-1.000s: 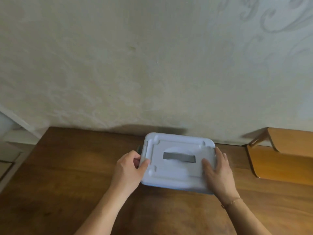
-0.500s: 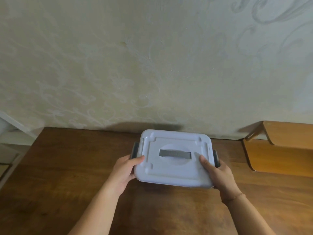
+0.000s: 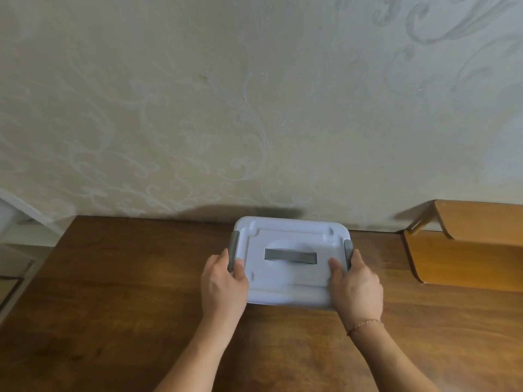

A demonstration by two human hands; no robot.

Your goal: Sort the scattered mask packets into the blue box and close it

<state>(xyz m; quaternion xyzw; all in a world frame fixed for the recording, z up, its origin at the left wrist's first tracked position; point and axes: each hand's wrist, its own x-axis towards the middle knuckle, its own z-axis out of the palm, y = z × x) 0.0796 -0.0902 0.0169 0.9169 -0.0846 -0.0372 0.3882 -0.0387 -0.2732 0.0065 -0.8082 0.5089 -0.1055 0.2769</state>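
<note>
The pale blue box (image 3: 288,290) sits on the brown wooden table near the wall, its lid on and a grey handle (image 3: 290,256) lying flat in the lid's middle. My left hand (image 3: 223,281) grips the box's left side, thumb on the lid, fingers around the grey left latch (image 3: 233,250). On the opposite side my right hand (image 3: 355,284) holds the box the same way at the grey right latch (image 3: 348,251). No mask packets are visible; the box's inside is hidden.
The wooden table (image 3: 127,292) runs up to a patterned cream wall. A lighter orange wooden shelf unit (image 3: 464,258) stands at the right edge of the table. White furniture edges (image 3: 17,222) show beyond the table's left side.
Both hands slid from the lid's near corners up to the side latches and now clasp them. The box looks slightly farther away and squarer to me.
</note>
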